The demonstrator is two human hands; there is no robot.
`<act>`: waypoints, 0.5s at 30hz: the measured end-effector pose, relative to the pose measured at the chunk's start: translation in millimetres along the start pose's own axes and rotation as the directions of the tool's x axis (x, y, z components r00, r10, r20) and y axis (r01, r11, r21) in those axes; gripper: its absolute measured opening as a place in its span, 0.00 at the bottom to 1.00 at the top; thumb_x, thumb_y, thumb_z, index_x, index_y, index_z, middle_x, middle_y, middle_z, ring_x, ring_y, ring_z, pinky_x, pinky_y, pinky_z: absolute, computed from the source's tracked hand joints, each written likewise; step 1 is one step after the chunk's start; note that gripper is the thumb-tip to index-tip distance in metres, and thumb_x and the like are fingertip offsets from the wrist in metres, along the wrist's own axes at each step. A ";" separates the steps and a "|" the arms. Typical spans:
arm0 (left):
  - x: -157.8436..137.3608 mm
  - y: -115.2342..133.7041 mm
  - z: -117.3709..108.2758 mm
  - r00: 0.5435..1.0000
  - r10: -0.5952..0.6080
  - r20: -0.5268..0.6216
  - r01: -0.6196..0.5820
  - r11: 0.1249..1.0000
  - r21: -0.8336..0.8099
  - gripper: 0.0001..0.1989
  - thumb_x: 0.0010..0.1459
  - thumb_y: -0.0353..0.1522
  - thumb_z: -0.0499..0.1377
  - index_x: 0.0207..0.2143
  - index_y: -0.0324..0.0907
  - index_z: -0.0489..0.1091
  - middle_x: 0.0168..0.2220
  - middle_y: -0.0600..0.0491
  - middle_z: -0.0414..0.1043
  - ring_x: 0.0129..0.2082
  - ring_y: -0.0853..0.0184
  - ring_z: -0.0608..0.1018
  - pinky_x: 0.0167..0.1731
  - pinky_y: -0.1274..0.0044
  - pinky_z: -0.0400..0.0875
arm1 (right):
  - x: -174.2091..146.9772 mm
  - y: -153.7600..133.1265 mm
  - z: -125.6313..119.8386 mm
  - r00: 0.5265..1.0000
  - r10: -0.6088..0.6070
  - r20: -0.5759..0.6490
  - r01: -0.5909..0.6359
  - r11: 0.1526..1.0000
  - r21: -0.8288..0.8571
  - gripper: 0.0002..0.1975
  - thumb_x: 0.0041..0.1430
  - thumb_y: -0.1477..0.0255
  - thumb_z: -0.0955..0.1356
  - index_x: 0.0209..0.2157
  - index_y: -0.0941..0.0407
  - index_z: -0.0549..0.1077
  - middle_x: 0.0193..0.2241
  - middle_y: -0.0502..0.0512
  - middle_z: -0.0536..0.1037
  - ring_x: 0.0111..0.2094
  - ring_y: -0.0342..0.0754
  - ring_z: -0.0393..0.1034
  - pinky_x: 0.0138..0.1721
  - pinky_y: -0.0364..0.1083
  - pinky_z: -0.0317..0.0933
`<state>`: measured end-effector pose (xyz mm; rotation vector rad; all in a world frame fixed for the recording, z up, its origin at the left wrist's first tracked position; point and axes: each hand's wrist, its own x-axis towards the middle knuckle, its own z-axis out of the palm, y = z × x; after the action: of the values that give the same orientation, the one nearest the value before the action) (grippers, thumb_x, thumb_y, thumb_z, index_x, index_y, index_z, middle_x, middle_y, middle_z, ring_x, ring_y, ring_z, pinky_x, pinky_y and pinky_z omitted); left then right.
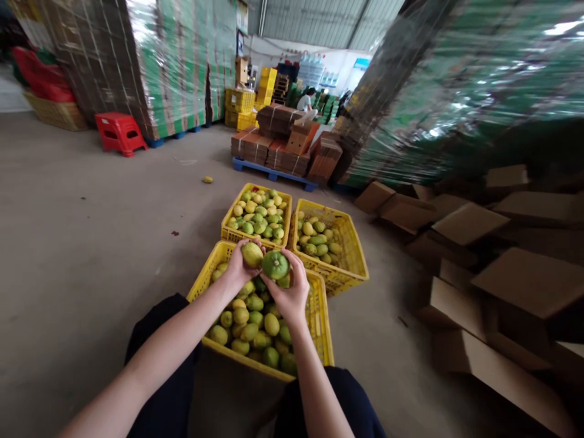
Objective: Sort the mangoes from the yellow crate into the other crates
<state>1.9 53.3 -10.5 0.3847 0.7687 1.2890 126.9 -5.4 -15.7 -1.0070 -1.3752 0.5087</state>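
Note:
My left hand point(241, 264) is closed around a yellow-green lemon point(252, 255). Beside it, my right hand point(292, 289) grips a darker green lemon point(275, 264), its stem end turned toward me. Both hands are above the near yellow crate point(322, 316), which holds many green and yellow lemons point(250, 331). Just beyond stand two more yellow crates: the left one point(223, 228) is full of lemons point(260, 213), while the right one point(351, 243) has lemons point(318, 238) mostly toward its left side.
Open cardboard boxes point(529, 280) lie heaped on the right. A blue pallet point(274, 174) bears flattened cartons point(287, 155) ahead. To the left are a red stool point(120, 132) and a single lemon point(208, 179) on the floor. A person point(306, 100) sits far back.

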 end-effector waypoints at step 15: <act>-3.1 -14.1 -0.3 0.903 -0.430 -0.008 0.420 0.885 -0.203 0.21 0.69 0.43 0.47 0.43 0.36 0.72 0.26 0.50 0.73 0.20 0.70 0.75 0.21 0.82 0.72 | 14.7 7.9 -12.8 0.579 0.790 0.200 -0.605 0.252 0.755 0.16 0.50 0.58 0.74 0.34 0.55 0.73 0.29 0.53 0.82 0.25 0.46 0.75 0.19 0.41 0.66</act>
<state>11.4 46.6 -19.0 0.0141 0.7142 0.9487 143.7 6.9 -12.5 -0.8473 -0.2545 1.4969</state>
